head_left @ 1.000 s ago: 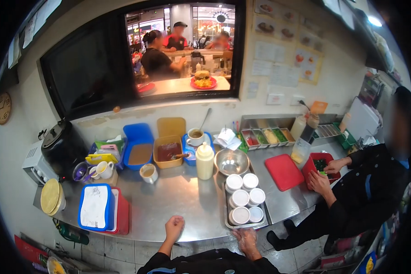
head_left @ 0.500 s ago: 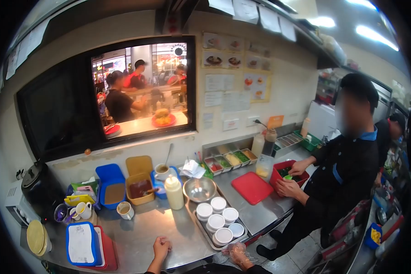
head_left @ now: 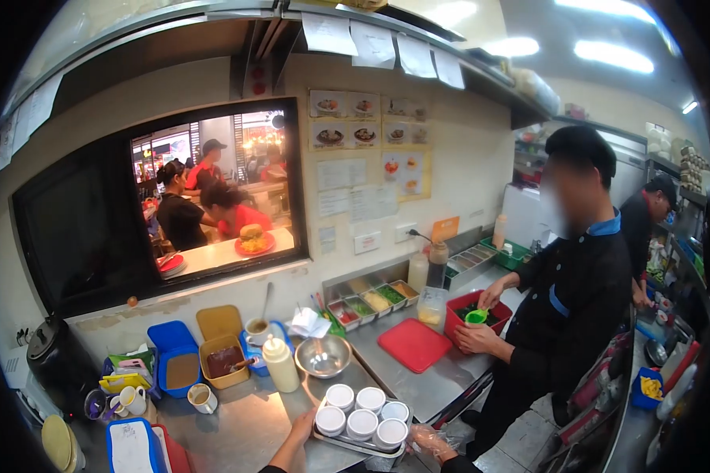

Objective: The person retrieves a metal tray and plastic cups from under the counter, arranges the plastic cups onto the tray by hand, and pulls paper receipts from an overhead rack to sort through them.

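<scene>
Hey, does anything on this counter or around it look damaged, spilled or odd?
Yes: the wall below the window looks damaged, its paint worn to brownish patches. The mug in front of the tan tub has brown smears. On the tray, one lid looks bluish beside white ones. I see no clear spill.

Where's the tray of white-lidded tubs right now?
Head view, lower centre: the metal tray is between the left hand at its left end and the gloved right hand at its right, nearer the wearer than the steel bowl.
</scene>
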Tool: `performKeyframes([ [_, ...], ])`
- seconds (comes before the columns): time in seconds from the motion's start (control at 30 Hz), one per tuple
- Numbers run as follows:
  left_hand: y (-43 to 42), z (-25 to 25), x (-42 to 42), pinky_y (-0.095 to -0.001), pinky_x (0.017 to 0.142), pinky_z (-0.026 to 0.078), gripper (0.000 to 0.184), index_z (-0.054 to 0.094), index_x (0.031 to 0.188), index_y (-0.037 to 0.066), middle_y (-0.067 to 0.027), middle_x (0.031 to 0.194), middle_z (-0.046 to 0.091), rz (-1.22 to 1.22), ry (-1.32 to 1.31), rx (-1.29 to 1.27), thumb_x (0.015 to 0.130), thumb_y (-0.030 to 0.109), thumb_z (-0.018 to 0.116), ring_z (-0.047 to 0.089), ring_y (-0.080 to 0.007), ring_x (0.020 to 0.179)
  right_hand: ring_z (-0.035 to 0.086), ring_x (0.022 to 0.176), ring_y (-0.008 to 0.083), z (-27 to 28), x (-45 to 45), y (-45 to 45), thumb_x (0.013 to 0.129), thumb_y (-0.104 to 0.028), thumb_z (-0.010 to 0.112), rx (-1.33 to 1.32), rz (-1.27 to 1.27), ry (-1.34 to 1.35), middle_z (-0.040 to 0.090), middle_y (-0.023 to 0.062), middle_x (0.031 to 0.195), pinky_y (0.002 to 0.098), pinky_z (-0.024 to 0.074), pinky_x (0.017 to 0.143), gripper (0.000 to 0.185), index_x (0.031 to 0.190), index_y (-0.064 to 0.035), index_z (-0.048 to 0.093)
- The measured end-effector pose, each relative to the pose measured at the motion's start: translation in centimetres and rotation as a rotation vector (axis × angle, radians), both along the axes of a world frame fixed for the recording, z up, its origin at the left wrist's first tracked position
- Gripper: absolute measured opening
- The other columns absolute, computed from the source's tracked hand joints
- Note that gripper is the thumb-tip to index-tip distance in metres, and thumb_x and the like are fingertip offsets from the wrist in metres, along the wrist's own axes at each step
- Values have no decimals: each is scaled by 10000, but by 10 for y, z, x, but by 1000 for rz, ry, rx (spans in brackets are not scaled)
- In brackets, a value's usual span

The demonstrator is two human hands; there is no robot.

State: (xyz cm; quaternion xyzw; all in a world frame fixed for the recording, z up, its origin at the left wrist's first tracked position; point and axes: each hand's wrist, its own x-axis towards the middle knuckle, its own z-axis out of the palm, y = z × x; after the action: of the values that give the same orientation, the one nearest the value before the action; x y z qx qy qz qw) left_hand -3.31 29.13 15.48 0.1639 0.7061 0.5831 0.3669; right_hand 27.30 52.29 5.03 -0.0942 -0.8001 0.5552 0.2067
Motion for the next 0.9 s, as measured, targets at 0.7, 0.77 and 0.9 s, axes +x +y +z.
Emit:
performKeyframes([
  [0.7, -164, 73, 75, -427, 751, 460, 763, 464, 1251, 11, -153, 1108, 557, 420, -243, -53, 834, 643, 375, 545, -259, 859, 577, 793, 320, 37, -128, -57, 794, -255, 518, 106, 202, -192, 621, 159, 849, 401, 453, 694, 257, 820, -27, 632],
  [0.77, -184, 72, 70, -387, 668, 469, 788, 515, 1196, 16, -118, 995, 582, 477, -258, -101, 794, 685, 412, 534, -212, 746, 585, 813, 311, 76, -149, -75, 817, -269, 507, 301, 289, -325, 624, 159, 887, 391, 458, 714, 282, 905, -26, 620],
  [0.9, -214, 52, 56, -341, 586, 459, 826, 548, 1174, 52, -88, 913, 596, 561, -261, -116, 755, 746, 389, 521, -165, 668, 593, 800, 282, 82, -184, -101, 849, -284, 491, 476, 405, -395, 625, 153, 896, 367, 464, 703, 317, 994, -27, 609],
])
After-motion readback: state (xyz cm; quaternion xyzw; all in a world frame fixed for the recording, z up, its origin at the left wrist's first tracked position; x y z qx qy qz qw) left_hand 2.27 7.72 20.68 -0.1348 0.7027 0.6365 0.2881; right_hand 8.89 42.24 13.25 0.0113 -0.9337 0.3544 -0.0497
